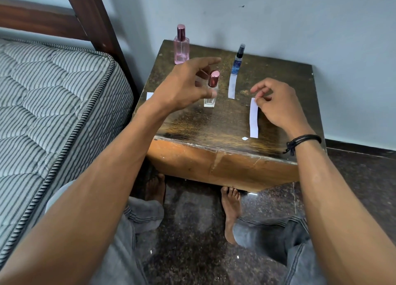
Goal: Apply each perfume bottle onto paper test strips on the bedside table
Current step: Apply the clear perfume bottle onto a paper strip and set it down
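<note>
On the dark wooden bedside table (192, 126) stand a tall pink perfume bottle (181, 49), a slim blue spray bottle (238, 58) and a small clear bottle with a rose cap (211, 92). My left hand (186, 85) hovers around the clear bottle with fingers spread, thumb tip touching its front and index finger straight above it. One white paper strip (231, 85) lies in front of the blue bottle. A second strip (254, 118) lies flat at the right; my right hand (278, 107), loosely curled, has its thumb at that strip's top end. A third strip (149, 95) peeks out behind my left forearm.
A small paper scrap (245, 138) lies near the table's front edge. A striped mattress (53, 113) and a dark wooden bed frame (96, 23) sit close on the left. The wall is right behind the table. My bare feet (231, 207) rest on the dark floor below.
</note>
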### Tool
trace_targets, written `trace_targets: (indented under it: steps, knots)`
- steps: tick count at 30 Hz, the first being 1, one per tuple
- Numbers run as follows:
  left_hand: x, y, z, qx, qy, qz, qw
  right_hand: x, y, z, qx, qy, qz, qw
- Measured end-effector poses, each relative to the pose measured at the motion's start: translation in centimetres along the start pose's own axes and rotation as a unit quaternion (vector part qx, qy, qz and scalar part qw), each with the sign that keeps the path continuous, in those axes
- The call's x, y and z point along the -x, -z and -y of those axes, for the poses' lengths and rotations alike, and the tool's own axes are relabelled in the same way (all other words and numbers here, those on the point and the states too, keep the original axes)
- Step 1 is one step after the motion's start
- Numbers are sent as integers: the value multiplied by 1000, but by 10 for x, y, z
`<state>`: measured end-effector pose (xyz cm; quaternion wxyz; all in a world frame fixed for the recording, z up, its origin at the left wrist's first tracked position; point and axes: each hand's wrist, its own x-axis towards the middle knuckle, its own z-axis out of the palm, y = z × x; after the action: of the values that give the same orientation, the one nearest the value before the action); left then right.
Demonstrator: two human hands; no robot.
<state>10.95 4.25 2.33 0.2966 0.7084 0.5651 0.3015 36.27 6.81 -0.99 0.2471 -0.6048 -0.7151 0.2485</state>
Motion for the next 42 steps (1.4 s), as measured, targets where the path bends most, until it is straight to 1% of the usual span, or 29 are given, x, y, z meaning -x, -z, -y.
trace_targets:
  steps: [3,5,7,9,10,12,13,15,17,18,20,21,23,26,30,37,42]
  knots:
    - [1,7,-10,-14,-9,4,1000,0,6,-3,-4,-4,-10,1000]
    - [2,11,-22,-18,-30,-31,999,0,9,-5,-9,-8,-19,1000]
    - [5,11,-37,11,-60,-119,991,0,11,-8,-16,-11,-25,1000]
    - [10,3,-51,56,-94,-226,968,1,14,-11,-20,-15,-28,999]
    - [13,-4,-58,66,-113,-263,956,1,15,-13,-19,-18,-31,999]
    - [19,-23,-67,58,-155,-288,943,0,16,-18,-15,-23,-38,999]
    - [22,-34,-70,50,-174,-279,943,0,17,-21,-17,-26,-43,999]
    - [27,-56,-72,30,-209,-226,951,-1,19,-27,-20,-24,-52,998]
    - [30,-74,-68,-11,-237,-149,960,-1,21,-33,-22,-24,-60,998]
    - [30,-81,-64,-40,-237,-103,965,0,22,-35,-25,-27,-61,997]
    - [30,-91,-58,-104,-210,-15,972,1,23,-40,-34,-32,-63,997]
    - [30,-94,-55,-130,-189,17,973,1,23,-42,-40,-35,-63,997]
    - [29,-100,-52,-162,-144,52,975,2,24,-47,-52,-39,-65,996]
    - [27,-105,-49,-180,-116,57,975,-1,26,-52,-58,-42,-73,995]
    - [20,-112,-40,-200,-111,49,972,-10,33,-58,-61,-46,-73,994]
    - [11,-122,-38,-205,-104,83,970,-31,44,-74,-67,-54,-79,993]
    - [-3,-134,-41,-193,-101,88,972,-46,52,-88,-70,-52,-82,993]
